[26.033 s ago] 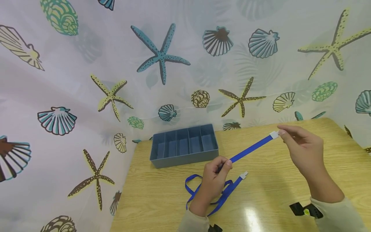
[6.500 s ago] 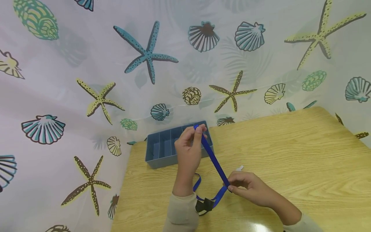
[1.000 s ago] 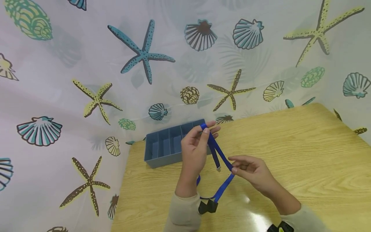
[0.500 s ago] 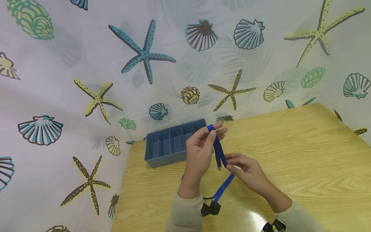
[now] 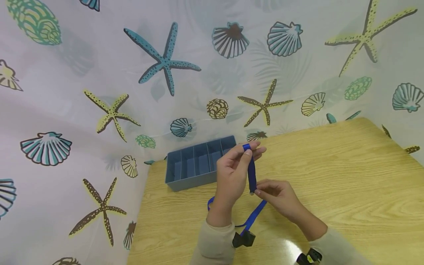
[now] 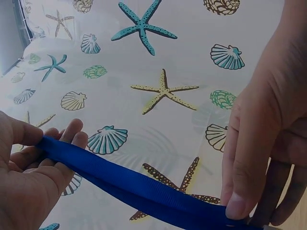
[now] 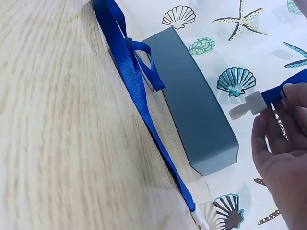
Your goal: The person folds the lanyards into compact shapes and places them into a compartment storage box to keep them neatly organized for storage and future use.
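Between the two hands is a blue lanyard strap (image 5: 252, 175), doubled over the left fingers. My left hand (image 5: 232, 176) holds its upper bend with thumb and fingers, some fingertips extended. Below, my right hand (image 5: 279, 197) pinches the lower ends together. The left wrist view shows the strap (image 6: 144, 184) with the right thumb pressed on its end. A white plastic clip (image 7: 256, 103) sticks out past the right fingers in the right wrist view. Another blue lanyard (image 5: 255, 216) lies loose on the table, partly behind the left forearm, with a white clip (image 7: 200, 219) at its end.
A grey-blue tray (image 5: 190, 183) with several compartments stands at the back left of the wooden table (image 5: 347, 176), partly covered by the left hand. Behind it hangs a white curtain (image 5: 212, 81) printed with shells and starfish.
Earlier the strap was stretched between both hands; now it is folded. Over the last second the right hand brought its tail against the clip tail, and the left hand shifted slightly right.
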`<control>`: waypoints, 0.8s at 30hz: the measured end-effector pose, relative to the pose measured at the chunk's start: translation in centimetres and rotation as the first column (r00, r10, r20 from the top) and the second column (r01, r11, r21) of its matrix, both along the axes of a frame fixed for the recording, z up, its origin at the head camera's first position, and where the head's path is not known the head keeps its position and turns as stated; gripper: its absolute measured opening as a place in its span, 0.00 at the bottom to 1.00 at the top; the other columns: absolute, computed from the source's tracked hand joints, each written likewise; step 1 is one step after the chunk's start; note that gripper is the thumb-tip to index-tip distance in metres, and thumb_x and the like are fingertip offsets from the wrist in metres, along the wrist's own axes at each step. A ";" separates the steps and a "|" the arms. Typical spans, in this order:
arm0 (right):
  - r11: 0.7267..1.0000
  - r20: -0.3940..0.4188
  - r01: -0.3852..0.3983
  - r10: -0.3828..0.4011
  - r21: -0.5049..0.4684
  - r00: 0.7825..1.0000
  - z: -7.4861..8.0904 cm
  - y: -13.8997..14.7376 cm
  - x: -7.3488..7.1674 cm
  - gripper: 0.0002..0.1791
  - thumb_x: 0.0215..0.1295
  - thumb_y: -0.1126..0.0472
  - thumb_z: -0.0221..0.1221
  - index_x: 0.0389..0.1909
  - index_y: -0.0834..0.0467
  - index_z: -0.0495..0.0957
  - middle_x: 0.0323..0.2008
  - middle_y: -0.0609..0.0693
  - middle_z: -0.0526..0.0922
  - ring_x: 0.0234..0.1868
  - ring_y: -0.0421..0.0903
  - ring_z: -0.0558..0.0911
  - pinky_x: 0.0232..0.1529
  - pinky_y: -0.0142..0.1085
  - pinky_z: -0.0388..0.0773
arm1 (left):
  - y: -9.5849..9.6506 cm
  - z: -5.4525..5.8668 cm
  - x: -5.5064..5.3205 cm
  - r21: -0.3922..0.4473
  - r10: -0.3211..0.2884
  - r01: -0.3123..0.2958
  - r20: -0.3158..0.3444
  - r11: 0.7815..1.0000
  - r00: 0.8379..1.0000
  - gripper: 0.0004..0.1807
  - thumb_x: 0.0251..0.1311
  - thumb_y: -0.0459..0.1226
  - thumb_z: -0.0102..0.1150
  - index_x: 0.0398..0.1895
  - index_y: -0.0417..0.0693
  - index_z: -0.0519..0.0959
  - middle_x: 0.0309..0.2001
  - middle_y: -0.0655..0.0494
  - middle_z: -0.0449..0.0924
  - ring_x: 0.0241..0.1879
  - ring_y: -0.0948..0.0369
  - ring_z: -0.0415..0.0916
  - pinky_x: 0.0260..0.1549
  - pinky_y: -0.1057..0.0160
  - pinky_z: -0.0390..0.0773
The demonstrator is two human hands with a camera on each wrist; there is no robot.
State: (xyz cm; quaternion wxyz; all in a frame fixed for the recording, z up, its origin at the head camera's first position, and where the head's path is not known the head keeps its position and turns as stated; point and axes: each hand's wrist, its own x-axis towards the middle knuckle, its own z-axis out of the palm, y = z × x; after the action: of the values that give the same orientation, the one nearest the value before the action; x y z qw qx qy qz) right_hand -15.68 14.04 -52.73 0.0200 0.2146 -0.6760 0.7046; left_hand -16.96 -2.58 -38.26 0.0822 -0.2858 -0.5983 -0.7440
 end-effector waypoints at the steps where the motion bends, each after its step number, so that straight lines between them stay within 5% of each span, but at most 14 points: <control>1: 1.000 0.003 0.008 -0.008 -0.002 1.000 -0.1 0.0 0.0 0.06 0.72 0.73 0.63 0.45 0.69 0.87 0.48 0.47 0.91 0.48 0.38 0.89 0.50 0.32 0.87 | 0.0 0.0 0.0 0.001 -0.003 0.003 0.000 1.000 1.000 0.16 0.82 0.31 0.50 0.57 0.24 0.80 0.62 0.30 0.81 0.57 0.33 0.83 0.61 0.49 0.84; 7: 0.999 0.000 0.005 -0.005 -0.042 1.000 -0.2 0.0 -0.1 0.06 0.71 0.74 0.64 0.45 0.72 0.87 0.45 0.39 0.92 0.46 0.38 0.90 0.48 0.33 0.88 | 0.1 0.0 -0.1 0.006 -0.003 0.003 0.000 1.000 1.000 0.16 0.82 0.31 0.49 0.56 0.22 0.79 0.62 0.31 0.81 0.57 0.32 0.83 0.61 0.49 0.84; 15: 0.988 -0.046 -0.020 0.013 -0.154 0.999 -0.2 -0.1 0.0 0.07 0.68 0.79 0.64 0.44 0.76 0.86 0.47 0.46 0.93 0.46 0.42 0.92 0.46 0.36 0.89 | 0.0 0.1 -0.3 0.009 0.011 -0.010 -0.036 1.000 0.999 0.15 0.81 0.30 0.49 0.55 0.24 0.80 0.61 0.30 0.82 0.56 0.33 0.84 0.61 0.48 0.84; 24: 0.981 -0.003 0.075 -0.077 -0.181 0.997 0.1 0.1 0.4 0.06 0.65 0.79 0.66 0.42 0.79 0.85 0.44 0.45 0.93 0.43 0.44 0.93 0.43 0.37 0.90 | -0.8 0.1 -0.3 -0.039 0.066 -0.069 -0.064 0.997 0.996 0.14 0.80 0.30 0.51 0.52 0.26 0.83 0.61 0.35 0.83 0.63 0.45 0.83 0.66 0.51 0.80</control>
State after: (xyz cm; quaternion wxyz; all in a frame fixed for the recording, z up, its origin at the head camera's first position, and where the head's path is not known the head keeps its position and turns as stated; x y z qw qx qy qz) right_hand -15.31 14.14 -52.58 0.0697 0.1896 -0.6169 0.7607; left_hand -17.30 -3.34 -38.20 0.1200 -0.2901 -0.6199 -0.7192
